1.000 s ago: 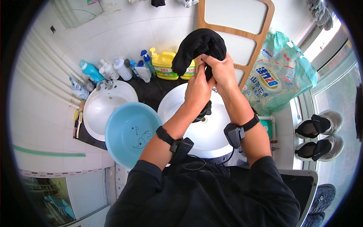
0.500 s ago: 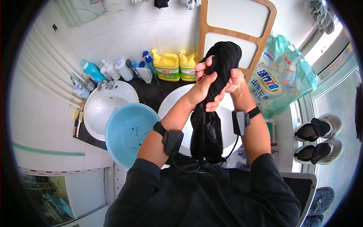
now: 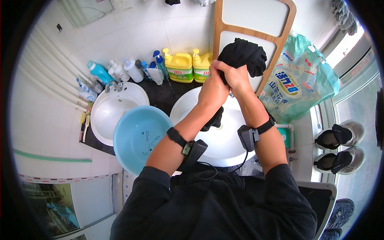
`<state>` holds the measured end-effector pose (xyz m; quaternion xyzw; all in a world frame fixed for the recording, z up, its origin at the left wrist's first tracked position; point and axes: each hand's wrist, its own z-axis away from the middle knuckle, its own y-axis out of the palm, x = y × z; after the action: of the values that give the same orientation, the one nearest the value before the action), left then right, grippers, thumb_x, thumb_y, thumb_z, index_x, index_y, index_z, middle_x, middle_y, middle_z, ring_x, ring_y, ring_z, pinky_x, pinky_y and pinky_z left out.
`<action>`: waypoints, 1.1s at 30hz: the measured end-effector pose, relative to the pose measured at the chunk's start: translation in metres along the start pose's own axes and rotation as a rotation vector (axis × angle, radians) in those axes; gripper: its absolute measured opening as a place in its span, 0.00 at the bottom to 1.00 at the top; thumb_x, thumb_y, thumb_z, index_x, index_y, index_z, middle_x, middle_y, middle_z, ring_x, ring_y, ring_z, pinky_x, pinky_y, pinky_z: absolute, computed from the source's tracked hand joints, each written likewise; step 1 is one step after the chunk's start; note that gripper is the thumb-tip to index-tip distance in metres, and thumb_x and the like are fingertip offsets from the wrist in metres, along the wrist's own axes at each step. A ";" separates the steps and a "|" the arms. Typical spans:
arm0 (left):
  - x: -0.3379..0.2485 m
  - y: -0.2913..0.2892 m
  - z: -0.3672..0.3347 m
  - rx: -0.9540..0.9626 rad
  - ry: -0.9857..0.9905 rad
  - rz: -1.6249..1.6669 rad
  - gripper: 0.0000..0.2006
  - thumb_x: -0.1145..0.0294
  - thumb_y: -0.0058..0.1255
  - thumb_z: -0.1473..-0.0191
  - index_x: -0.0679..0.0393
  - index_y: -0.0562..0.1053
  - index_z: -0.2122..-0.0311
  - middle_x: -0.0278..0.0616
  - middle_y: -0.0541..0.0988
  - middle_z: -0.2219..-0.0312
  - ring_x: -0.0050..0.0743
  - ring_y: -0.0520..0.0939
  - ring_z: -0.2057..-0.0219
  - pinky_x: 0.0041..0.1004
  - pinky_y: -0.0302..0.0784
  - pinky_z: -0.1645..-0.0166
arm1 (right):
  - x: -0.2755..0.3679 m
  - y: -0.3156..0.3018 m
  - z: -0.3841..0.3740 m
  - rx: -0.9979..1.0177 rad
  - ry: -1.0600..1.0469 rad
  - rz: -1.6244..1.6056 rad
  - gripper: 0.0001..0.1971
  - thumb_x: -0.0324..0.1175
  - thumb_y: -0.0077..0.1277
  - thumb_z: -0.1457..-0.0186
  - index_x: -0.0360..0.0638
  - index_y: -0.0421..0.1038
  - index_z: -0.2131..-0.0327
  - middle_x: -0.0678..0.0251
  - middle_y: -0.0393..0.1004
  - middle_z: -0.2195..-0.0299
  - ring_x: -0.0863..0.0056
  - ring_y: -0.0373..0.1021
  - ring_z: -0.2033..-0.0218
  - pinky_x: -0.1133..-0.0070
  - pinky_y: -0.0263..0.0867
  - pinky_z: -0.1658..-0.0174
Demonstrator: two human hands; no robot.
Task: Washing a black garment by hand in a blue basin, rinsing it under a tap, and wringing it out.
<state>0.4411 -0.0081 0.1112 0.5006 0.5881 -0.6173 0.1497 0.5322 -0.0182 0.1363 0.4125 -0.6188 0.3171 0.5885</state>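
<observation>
Both my hands are clenched close together round a bunched black garment, held up over the far side of the white basin. Its thick wad sticks out beyond my fists, and a shorter end hangs below my wrists over the basin. My left hand is closed at the lower left of the grip. Just above and right of it, my right hand wraps the cloth under the wad. Which garment it is cannot be made out from the crumpled fabric.
A light blue tub stands left of the basin, overlapping a small sink. Yellow pump jugs and several bottles line the wall. A wood-framed white panel leans behind; a green plastic bag sits right, above pale shoes.
My hands have gone from an open, loose hold to tight fists set closer together. The garment is now bunched up at the top, and its long hanging part has shortened.
</observation>
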 end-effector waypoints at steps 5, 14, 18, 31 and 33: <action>0.009 0.005 0.002 -0.030 0.004 -0.141 0.29 0.62 0.46 0.47 0.68 0.52 0.47 0.65 0.77 0.71 0.68 0.78 0.69 0.54 0.73 0.65 | -0.006 0.009 0.003 -0.164 -0.279 0.253 0.11 0.30 0.60 0.55 0.33 0.71 0.72 0.66 0.74 0.73 0.77 0.70 0.71 0.79 0.67 0.66; 0.001 -0.021 0.006 -0.153 0.312 0.060 0.25 0.68 0.57 0.51 0.68 0.64 0.50 0.58 0.77 0.74 0.51 0.80 0.76 0.36 0.74 0.71 | 0.022 -0.019 -0.001 0.210 -0.002 0.070 0.16 0.37 0.62 0.55 0.35 0.73 0.65 0.60 0.77 0.65 0.69 0.74 0.65 0.76 0.68 0.60; -0.007 -0.033 -0.001 -0.037 0.666 0.247 0.23 0.70 0.54 0.47 0.70 0.64 0.49 0.45 0.77 0.80 0.31 0.75 0.87 0.31 0.71 0.80 | 0.016 -0.047 -0.006 0.957 -0.151 -0.575 0.44 0.40 0.66 0.60 0.39 0.52 0.42 0.49 0.57 0.42 0.55 0.55 0.39 0.64 0.54 0.38; -0.004 -0.028 0.010 1.037 -0.234 1.196 0.11 0.70 0.57 0.53 0.60 0.67 0.70 0.37 0.68 0.86 0.24 0.69 0.88 0.26 0.68 0.83 | 0.005 -0.041 -0.006 0.923 -0.256 -0.843 0.18 0.36 0.58 0.59 0.40 0.62 0.68 0.57 0.70 0.67 0.63 0.72 0.63 0.59 0.63 0.48; -0.003 -0.026 0.021 1.231 -0.166 1.293 0.12 0.73 0.58 0.58 0.60 0.67 0.69 0.36 0.68 0.86 0.25 0.71 0.87 0.29 0.72 0.78 | 0.017 -0.041 0.003 0.979 -0.225 -1.046 0.17 0.33 0.56 0.55 0.40 0.60 0.64 0.62 0.66 0.72 0.71 0.68 0.76 0.70 0.67 0.73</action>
<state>0.4137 -0.0208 0.1247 0.6794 -0.2567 -0.6528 0.2154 0.5676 -0.0415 0.1491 0.9010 -0.1841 0.1904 0.3437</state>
